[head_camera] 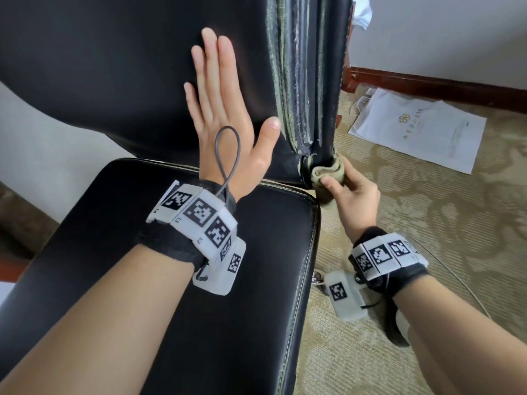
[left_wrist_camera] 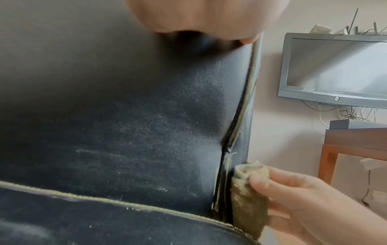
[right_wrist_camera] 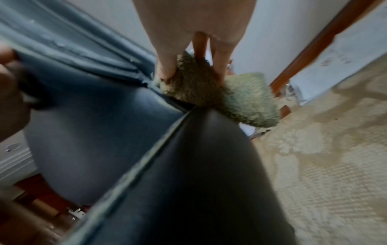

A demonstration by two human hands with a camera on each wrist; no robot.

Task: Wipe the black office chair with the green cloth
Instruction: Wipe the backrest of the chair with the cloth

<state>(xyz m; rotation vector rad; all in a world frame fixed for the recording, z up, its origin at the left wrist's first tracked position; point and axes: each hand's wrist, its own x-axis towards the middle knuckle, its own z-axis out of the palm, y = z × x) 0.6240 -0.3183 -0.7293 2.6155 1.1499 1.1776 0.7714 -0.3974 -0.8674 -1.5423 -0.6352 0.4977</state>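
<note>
The black office chair [head_camera: 119, 75] fills the left and middle of the head view, its seat [head_camera: 176, 280] below and backrest above. My left hand [head_camera: 219, 109] lies flat against the backrest with straight fingers. My right hand [head_camera: 350, 192] grips the folded green cloth [head_camera: 326, 171] and holds it against the worn right edge of the backrest, just above the seat corner. In the left wrist view the cloth [left_wrist_camera: 249, 199] sits beside the frayed seam, held by my right hand [left_wrist_camera: 293, 199]. In the right wrist view my fingers [right_wrist_camera: 165, 66] pinch the cloth [right_wrist_camera: 240, 99].
Patterned beige carpet [head_camera: 427, 252] spreads to the right of the chair. A white paper bag [head_camera: 419, 126] lies on it by a dark red skirting board [head_camera: 442, 86]. A wall-mounted grey monitor [left_wrist_camera: 335, 69] and a wooden cabinet [left_wrist_camera: 345, 149] stand beyond the chair.
</note>
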